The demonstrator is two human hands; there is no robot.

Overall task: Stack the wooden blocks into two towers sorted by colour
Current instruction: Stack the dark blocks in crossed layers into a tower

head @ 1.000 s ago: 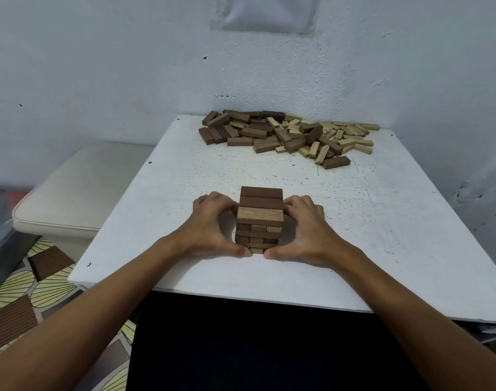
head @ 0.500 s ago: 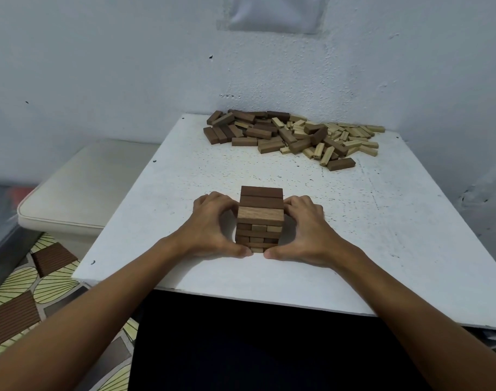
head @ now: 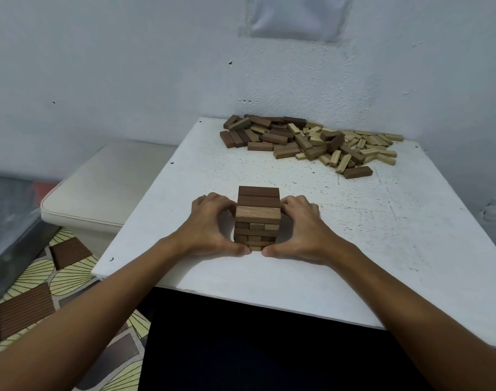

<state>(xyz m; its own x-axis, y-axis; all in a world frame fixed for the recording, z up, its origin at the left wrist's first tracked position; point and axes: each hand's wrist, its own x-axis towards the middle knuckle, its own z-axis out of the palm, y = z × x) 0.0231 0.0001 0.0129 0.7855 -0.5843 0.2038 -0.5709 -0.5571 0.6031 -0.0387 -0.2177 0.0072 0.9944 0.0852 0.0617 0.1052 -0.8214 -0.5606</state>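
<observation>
A short tower of dark brown wooden blocks [head: 258, 213] stands near the front of the white table [head: 382, 235], several layers high. My left hand [head: 210, 225] curls round its left side, thumb tip at the base. Curled against the right side is my right hand [head: 300, 227], its thumb tip also at the base. The two thumbs nearly meet in front of the bottom layer. A loose pile of dark and pale blocks [head: 311, 142] lies at the far edge of the table, dark ones mostly left, pale ones mostly right.
A white wall rises right behind the table, with another close on the right. A cream cushioned seat [head: 105, 190] stands lower to the left. Patterned floor [head: 43, 292] shows at the lower left.
Both hands stay cupped round the tower in the same place. Only the camera has shifted slightly, so the pile appears further right.
</observation>
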